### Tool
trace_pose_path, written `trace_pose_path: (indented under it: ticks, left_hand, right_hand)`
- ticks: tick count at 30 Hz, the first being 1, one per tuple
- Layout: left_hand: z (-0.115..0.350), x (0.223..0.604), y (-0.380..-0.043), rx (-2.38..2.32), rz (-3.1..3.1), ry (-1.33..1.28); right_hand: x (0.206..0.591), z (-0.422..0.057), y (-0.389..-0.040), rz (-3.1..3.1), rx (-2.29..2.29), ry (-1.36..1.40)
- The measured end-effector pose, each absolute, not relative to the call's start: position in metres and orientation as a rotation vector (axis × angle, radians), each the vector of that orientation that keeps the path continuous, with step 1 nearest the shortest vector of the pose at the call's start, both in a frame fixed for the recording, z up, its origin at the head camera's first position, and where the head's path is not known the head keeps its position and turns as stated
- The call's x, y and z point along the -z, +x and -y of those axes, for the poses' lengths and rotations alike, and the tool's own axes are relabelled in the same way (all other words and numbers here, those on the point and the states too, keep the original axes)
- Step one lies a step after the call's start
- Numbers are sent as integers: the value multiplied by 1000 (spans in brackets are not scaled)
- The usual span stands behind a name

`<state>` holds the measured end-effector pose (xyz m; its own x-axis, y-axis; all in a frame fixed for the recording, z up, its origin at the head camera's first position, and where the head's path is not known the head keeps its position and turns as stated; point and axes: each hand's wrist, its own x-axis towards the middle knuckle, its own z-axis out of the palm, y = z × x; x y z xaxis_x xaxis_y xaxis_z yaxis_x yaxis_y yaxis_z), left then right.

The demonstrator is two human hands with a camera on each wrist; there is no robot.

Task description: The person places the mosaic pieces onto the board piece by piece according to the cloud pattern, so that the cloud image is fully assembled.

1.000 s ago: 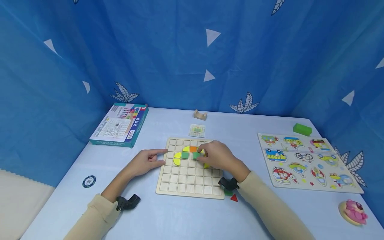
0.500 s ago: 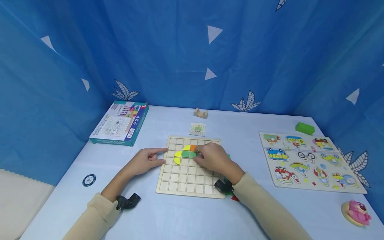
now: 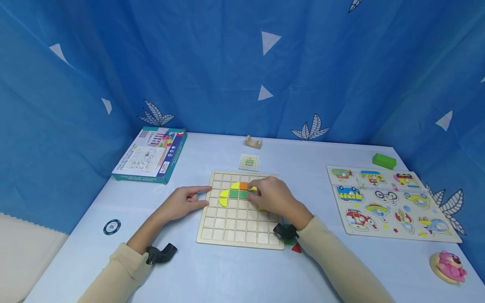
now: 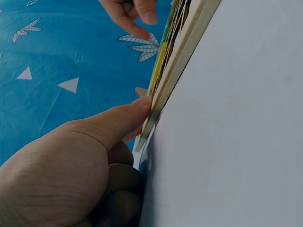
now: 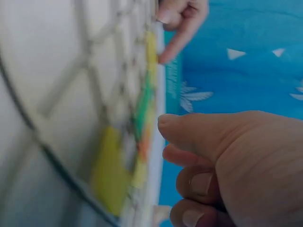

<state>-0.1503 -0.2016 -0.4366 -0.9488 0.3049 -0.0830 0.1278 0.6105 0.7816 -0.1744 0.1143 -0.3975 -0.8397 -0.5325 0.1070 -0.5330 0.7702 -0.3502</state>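
Note:
A wooden grid board point(image 3: 229, 226) lies on the table in the head view. Two green square tiles point(image 3: 238, 194) sit side by side on it, below an orange tile point(image 3: 243, 185). Curved yellow tiles point(image 3: 223, 198) flank them, some partly hidden by my right hand point(image 3: 272, 195). That hand hovers over the board, thumb and index finger extended close to the right green square. Its fingers hold nothing in the right wrist view. My left hand point(image 3: 184, 203) touches the board's left edge with straight thumb and index fingertips, its other fingers folded in.
A small pattern card point(image 3: 249, 162) and a wooden holder point(image 3: 253, 142) lie behind the board. Red and green pieces point(image 3: 297, 248) lie by my right wrist. A box point(image 3: 150, 155), a round chip point(image 3: 112, 227), a vehicle puzzle point(image 3: 394, 206), a green block point(image 3: 384, 161) and a pink figure point(image 3: 449, 267) surround it.
My right fingers have pushed the right green square left, flush against the other green square, and let go of it. That hand has drawn back slightly right. My left hand stays put.

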Motion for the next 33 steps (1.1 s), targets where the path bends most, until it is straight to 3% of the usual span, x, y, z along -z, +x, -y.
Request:
trace_pose_path:
  ticks: [10, 20, 33]
  left_hand:
    - [201, 439, -151, -1266, -2633, 365]
    - [202, 439, -151, -1265, -2633, 367]
    - [202, 438, -151, -1269, -2624, 368]
  right_hand:
    - [356, -170, -164, 2857, -782, 830]
    - [395, -234, -162, 3029, -843, 698]
    - [417, -231, -162, 3111, -766, 665]
